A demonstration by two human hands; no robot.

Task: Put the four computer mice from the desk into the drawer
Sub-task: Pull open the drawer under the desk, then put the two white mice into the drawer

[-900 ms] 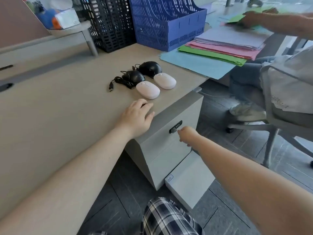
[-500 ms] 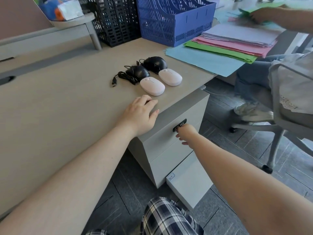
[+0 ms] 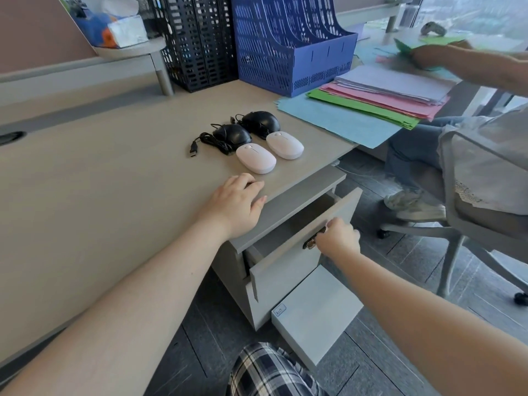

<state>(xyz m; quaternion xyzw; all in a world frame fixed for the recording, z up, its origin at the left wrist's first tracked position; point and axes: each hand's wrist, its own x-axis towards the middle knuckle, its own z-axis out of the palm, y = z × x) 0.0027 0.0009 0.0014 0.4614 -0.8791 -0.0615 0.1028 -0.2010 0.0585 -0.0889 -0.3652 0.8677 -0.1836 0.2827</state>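
Two white wireless mice and two black corded mice lie grouped near the desk's right front corner. Below them the grey drawer stands partly pulled out, its inside dark. My right hand grips the drawer handle. My left hand rests flat on the desk at its edge, just short of the nearer white mouse, holding nothing.
Blue and black file racks stand at the back. Coloured paper stacks lie to the right, where another person sits on a chair and handles sheets. A flat grey box lies on the floor under the drawer.
My right hand took the handle and pulled the drawer partly out; before it was closed. My left hand stayed on the desk edge.
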